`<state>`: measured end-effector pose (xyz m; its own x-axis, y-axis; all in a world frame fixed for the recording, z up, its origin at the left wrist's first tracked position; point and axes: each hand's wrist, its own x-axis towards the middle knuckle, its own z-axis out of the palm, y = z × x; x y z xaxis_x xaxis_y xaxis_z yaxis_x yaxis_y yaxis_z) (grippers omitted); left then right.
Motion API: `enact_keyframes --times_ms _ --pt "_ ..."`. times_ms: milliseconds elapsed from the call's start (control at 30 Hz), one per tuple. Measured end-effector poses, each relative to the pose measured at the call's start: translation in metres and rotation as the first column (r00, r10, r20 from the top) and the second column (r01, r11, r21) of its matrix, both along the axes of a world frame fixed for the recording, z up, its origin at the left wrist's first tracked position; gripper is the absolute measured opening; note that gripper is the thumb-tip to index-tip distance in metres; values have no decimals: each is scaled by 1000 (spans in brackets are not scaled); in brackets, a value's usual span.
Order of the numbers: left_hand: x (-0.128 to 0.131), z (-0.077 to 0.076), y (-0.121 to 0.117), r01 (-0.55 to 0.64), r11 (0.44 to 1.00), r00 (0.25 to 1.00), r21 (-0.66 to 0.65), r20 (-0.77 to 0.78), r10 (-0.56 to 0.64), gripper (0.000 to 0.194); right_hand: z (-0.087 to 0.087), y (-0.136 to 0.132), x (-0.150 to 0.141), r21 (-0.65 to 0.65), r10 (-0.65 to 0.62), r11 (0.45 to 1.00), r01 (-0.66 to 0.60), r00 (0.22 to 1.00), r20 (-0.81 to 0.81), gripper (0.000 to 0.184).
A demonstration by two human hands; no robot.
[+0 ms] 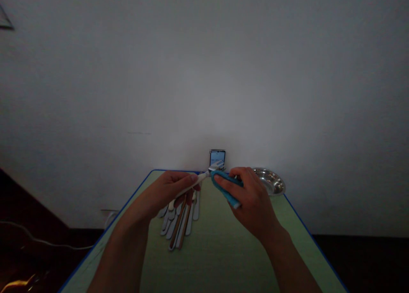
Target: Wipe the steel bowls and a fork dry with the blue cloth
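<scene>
My left hand is closed around the pale handle of a fork, whose metal tines point up and to the right. A folded blue cloth is gripped in my right hand, its upper end against the fork near the neck. Both hands are raised over the table. Beneath my left hand lies a pile of cutlery with metal, white and brown handles; the hand hides its far ends.
The green table has a blue edge and stands against a grey wall. A shiny metal bowl sits at the back right, partly behind my right hand. A phone leans upright at the back. A white cable runs at the left.
</scene>
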<state>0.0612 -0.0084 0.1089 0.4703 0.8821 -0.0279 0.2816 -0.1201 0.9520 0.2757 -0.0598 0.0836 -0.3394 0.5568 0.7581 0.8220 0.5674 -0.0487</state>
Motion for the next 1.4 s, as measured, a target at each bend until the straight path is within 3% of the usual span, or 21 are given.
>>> enact_keyframes --times_ms 1400 --pt "-15 -2 0 38 999 999 16 0 -38 37 2 4 12 44 -13 999 15 999 -36 46"
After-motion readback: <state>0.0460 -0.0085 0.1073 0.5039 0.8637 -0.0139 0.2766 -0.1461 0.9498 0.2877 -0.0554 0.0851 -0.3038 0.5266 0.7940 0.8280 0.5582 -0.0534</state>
